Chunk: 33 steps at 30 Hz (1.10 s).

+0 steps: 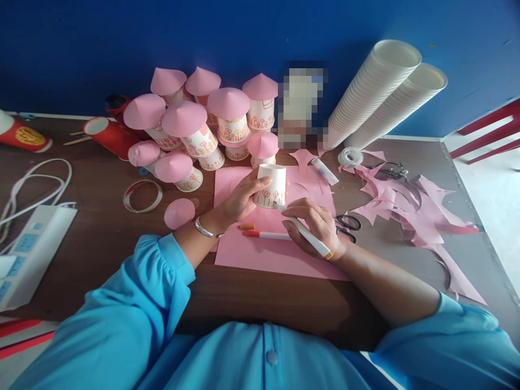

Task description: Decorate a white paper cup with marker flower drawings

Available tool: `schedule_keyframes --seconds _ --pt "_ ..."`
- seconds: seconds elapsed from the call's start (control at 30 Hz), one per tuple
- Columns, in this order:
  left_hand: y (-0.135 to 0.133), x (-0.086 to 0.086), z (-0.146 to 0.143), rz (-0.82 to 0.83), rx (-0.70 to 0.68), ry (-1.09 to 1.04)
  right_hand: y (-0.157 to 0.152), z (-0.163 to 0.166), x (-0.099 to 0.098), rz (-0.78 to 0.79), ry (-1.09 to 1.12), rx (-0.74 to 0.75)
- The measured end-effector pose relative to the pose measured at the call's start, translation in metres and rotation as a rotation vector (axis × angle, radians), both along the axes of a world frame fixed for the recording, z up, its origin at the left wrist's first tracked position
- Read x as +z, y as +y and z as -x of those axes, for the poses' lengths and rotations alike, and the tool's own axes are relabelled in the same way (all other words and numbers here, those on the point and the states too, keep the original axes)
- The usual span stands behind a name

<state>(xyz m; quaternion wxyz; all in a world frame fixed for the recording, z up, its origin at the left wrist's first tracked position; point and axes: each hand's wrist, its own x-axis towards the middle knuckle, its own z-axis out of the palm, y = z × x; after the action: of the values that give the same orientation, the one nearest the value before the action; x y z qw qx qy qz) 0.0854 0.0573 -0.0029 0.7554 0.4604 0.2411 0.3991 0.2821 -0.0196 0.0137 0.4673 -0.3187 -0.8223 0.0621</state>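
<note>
My left hand (244, 196) is wrapped round a white paper cup (271, 176), held upside down above a pink paper sheet (244, 254). Red flower outlines run along the cup's lower part. In my right hand (314, 225) is a white marker (306, 236) with an orange end; its tip meets the cup near the lower rim. Beneath my hands lie a red-capped marker (268, 235) and a loose orange cap (246, 227). Black-handled scissors (348, 222) lie just right of my right hand, partly hidden by it.
Behind stand several decorated cups with pink cone roofs (228, 104). Two tall stacks of paper cups (374, 92) lean at the back right. Pink scraps (422, 208), clear tape (350, 157) and a glue stick (325, 171) lie right; a tape ring (143, 196) and power strip (38, 254) left.
</note>
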Motion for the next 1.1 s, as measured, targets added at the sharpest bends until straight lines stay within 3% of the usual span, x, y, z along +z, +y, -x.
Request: schedule_keyframes --seconds 0.57,0.83,1.1 --pt "-0.0028 0.0061 0.0002 0.005 0.005 0.037 -0.0018 -0.0007 0.0042 0.009 -0.001 -0.072" --pt "-0.0018 0.0052 -0.0009 0.033 -0.002 0.032 -0.0034 -0.0004 0.0072 -0.032 -0.008 0.028" --pt "-0.002 0.0044 -0.0006 0.031 -0.001 0.045 -0.0029 -0.0008 0.0053 -0.016 -0.026 0.006"
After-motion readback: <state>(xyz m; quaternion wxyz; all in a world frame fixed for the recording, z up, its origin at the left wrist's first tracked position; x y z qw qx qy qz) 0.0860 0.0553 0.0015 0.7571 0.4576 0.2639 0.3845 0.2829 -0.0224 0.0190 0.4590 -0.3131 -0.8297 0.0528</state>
